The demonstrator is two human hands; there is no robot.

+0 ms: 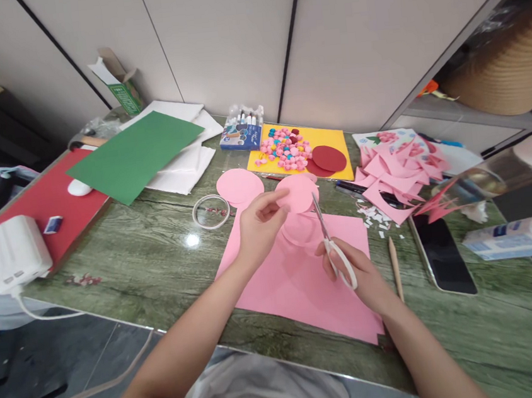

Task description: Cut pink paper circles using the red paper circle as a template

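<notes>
My left hand [259, 228] pinches a pink paper circle [300, 193] and holds it up over a pink paper sheet [298, 284] that lies flat on the green marbled table [148, 249]. My right hand [354, 272] grips white-handled scissors [330, 243], their blades pointing up at the circle's right edge. A second pink circle [238, 186] lies on the table just beyond my left hand.
A tape roll [210, 211], a yellow sheet [339, 169] with small pompoms and dark red discs, a marker box [241, 132], pink paper scraps [396, 169], a pencil [395, 260], a phone [442, 250], green paper [135, 154], a red sheet [52, 202] and a white device [12, 251] surround the work.
</notes>
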